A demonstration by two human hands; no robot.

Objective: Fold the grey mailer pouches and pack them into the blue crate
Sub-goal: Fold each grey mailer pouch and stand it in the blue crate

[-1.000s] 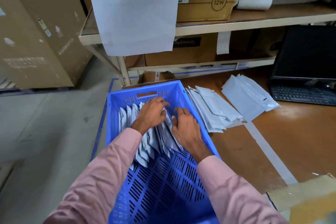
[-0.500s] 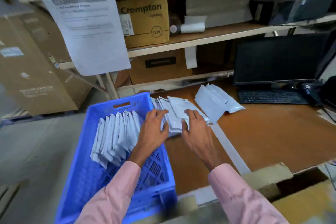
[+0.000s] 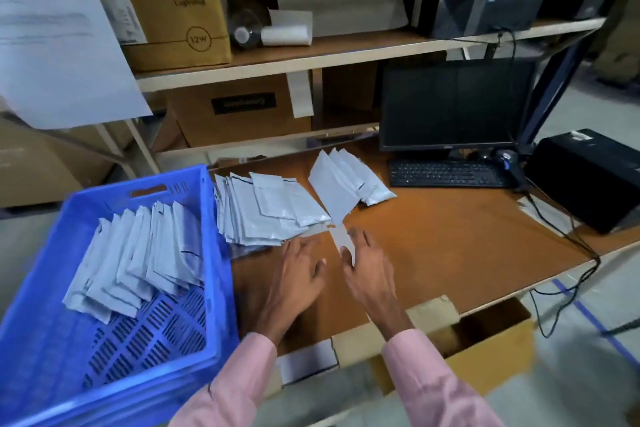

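The blue crate [image 3: 45,350] stands at the table's left end, with a row of several folded grey mailer pouches [image 3: 138,260] leaning inside. A fanned stack of flat grey pouches [image 3: 263,215] lies on the brown table just right of the crate. A second smaller pile [image 3: 349,180] lies further back. My left hand [image 3: 298,274] hovers with relaxed fingers over the table just below the stack's near edge. My right hand [image 3: 370,270] is beside it with fingers spread, near a strip of pale tape on the table. Neither hand holds anything.
A black monitor [image 3: 453,104] and keyboard [image 3: 446,173] stand at the table's back right, with a black box [image 3: 588,177] and cables further right. Shelves with cardboard boxes [image 3: 166,10] rise behind. An open carton [image 3: 491,350] sits below the table's front edge.
Both hands left the crate, passed over the flat pouch stack, and drew back toward me onto the table. The view swung right and up.
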